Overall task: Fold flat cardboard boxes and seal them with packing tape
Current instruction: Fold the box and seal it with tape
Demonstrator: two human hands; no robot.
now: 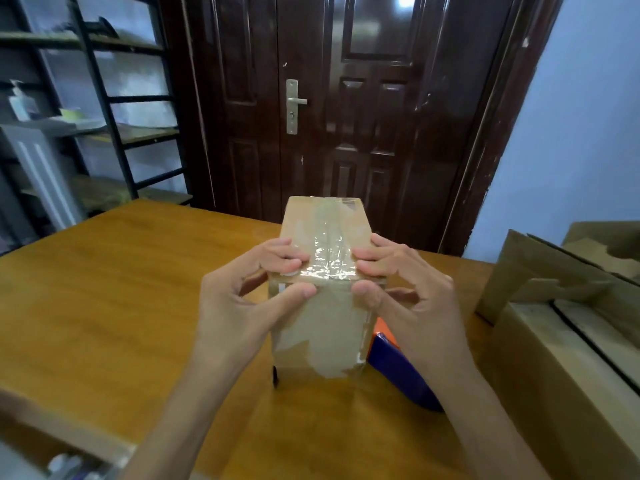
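I see a small cardboard box (323,289) standing upright on the wooden table (121,289), clear tape (329,258) glossy over its top seam and down the near face. My left hand (239,303) and right hand (412,299) grip its near top edge (thumbs in front, fingers curled on top). A larger carton (561,358) crowds the right; bare tabletop lies left.

The counter (121,271) lay open left of the box (325,327); on the right, a blue object (398,368) and big cartons (561,341) crowded it
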